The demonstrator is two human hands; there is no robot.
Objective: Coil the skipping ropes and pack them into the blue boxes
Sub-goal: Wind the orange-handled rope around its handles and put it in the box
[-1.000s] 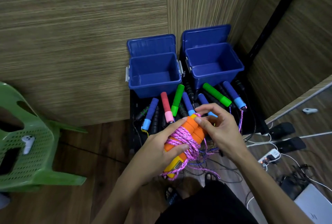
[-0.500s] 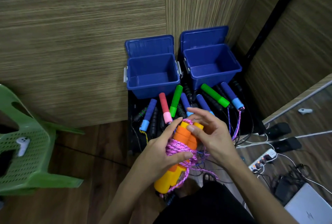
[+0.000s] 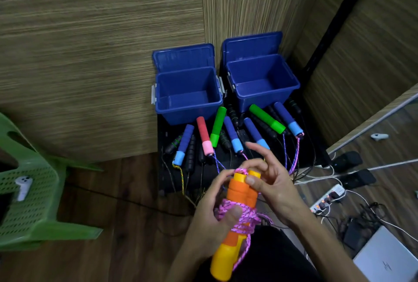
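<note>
The left hand [image 3: 210,218] has a closed grip around the orange handles [image 3: 241,193] of a skipping rope, thumb pressed on the pink rope [image 3: 245,217] coiled around them. The right hand [image 3: 269,182] pinches the rope end at the top of the handles; remaining fingers are spread. Beyond lie loose skipping ropes [image 3: 228,132] on a black surface [image 3: 162,168]. Behind them stand two blue boxes [image 3: 187,109], lids raised, nothing visible inside.

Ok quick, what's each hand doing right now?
Left hand: closed around the orange handles, thumb on the pink rope.
Right hand: pinching the handle tops.
</note>
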